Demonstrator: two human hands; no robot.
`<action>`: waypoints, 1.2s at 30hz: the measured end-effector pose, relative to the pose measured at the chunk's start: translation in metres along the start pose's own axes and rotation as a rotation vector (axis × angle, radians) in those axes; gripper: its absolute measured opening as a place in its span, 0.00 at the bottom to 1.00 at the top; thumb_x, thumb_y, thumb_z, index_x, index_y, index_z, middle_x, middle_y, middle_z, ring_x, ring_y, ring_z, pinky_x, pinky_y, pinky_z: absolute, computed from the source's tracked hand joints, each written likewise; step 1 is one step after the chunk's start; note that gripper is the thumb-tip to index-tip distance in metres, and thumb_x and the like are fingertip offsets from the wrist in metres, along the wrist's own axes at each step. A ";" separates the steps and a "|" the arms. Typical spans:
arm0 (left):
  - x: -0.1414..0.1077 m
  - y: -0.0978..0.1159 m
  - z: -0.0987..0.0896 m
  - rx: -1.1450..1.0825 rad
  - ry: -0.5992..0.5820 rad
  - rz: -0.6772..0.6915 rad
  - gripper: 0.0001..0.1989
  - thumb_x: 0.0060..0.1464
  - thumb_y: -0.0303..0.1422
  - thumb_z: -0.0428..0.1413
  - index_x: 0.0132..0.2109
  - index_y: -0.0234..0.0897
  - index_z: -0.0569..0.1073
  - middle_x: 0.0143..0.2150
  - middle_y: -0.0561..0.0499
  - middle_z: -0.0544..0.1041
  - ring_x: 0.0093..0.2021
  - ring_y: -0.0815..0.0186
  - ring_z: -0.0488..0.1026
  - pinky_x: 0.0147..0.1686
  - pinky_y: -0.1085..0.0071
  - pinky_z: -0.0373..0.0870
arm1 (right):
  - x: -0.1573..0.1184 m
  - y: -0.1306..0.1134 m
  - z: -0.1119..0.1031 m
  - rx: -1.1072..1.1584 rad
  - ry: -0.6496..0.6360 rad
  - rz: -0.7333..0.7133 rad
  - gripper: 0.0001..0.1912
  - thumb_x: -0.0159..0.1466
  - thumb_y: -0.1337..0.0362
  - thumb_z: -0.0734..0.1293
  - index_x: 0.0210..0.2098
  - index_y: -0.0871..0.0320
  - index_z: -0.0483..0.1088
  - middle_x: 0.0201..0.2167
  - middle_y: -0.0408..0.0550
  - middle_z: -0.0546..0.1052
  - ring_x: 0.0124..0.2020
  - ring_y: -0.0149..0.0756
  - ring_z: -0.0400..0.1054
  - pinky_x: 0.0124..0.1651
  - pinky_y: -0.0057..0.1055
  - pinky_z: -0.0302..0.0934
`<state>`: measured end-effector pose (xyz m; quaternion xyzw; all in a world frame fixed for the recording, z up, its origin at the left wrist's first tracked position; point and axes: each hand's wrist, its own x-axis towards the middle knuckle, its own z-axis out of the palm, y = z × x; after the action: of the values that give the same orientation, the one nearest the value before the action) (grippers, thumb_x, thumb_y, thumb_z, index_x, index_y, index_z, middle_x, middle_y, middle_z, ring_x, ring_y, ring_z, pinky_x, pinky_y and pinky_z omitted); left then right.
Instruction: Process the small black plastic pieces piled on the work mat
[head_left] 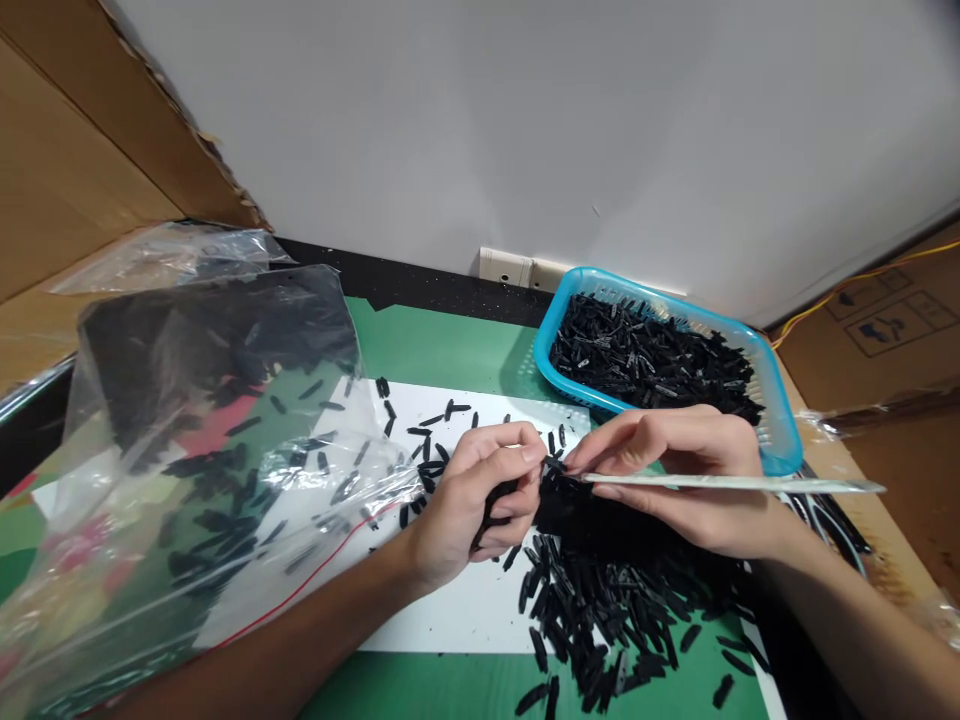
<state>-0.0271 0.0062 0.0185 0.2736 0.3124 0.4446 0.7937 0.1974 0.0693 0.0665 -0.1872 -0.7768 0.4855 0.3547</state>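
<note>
My left hand (480,495) is closed, with a small black piece (553,465) pinched between thumb and forefinger and more black showing under its curled fingers. Close by on the right, my right hand (682,470) grips a thin pale stick-like tool (750,484), held nearly level. Its tip end meets the black piece, and I cannot make out what kind of tool it is. Beneath both hands lies a heap of small, narrow black pieces (600,610), partly on a white sheet (435,620) and partly on the green surface.
A blue plastic basket (784,420) full of similar black pieces stands at the back right. On the left lies a clear zip bag (225,400) with black pieces seen through it. Cardboard boxes (892,330) flank both sides. Scissors (825,530) lie at the right.
</note>
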 end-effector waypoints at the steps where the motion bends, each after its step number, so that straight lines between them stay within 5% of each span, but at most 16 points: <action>1: 0.000 0.001 0.000 -0.013 -0.005 -0.005 0.15 0.66 0.40 0.61 0.33 0.39 0.68 0.18 0.64 0.57 0.13 0.78 0.48 0.09 0.86 0.46 | -0.001 0.001 0.002 0.018 0.008 0.008 0.11 0.66 0.75 0.78 0.34 0.57 0.76 0.42 0.53 0.89 0.43 0.40 0.87 0.45 0.34 0.82; 11: 0.000 0.003 0.002 -0.100 -0.011 -0.047 0.13 0.64 0.37 0.63 0.33 0.38 0.71 0.18 0.64 0.56 0.13 0.78 0.47 0.09 0.86 0.48 | -0.002 0.002 0.008 -0.026 0.052 0.031 0.08 0.69 0.72 0.76 0.35 0.57 0.76 0.43 0.53 0.89 0.42 0.39 0.87 0.43 0.32 0.82; 36: 0.002 0.004 0.002 -0.114 0.021 -0.102 0.15 0.58 0.37 0.68 0.29 0.37 0.72 0.17 0.64 0.55 0.12 0.79 0.47 0.08 0.86 0.48 | -0.005 -0.003 0.000 -0.261 -0.109 -0.074 0.07 0.72 0.73 0.72 0.40 0.55 0.76 0.50 0.52 0.88 0.48 0.40 0.86 0.50 0.31 0.80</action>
<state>-0.0269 0.0095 0.0226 0.2069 0.3081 0.4237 0.8263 0.2004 0.0648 0.0672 -0.1763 -0.8578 0.3762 0.3026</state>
